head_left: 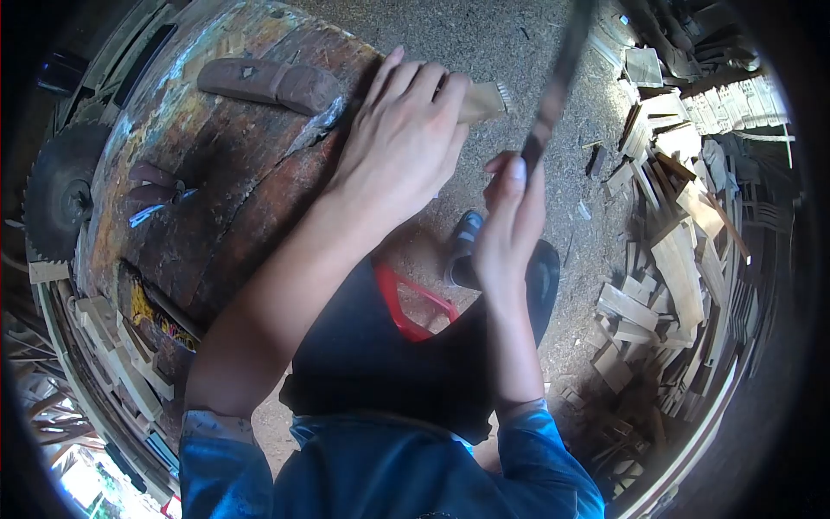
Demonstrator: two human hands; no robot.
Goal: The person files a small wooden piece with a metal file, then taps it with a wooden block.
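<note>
My left hand (406, 130) lies over the edge of the worn workbench (251, 182), its fingers closed around a small piece of pale wood (481, 104). The wood's free end juts out to the right past the bench and looks notched. In my right hand (510, 212) is a long, dark, flat file-like bar (558, 95), raised and slanting up to the top of the view. Motion blurs the bar, so its surface is hard to make out. Bar and wood are apart.
A dark shaped wooden block (270, 84) lies on the bench, with small brown pieces (156, 186) nearer me. A circular saw blade (60, 192) stands at the left. Wood offcuts (679, 268) are heaped on the right. Something red (393, 303) shows between my legs.
</note>
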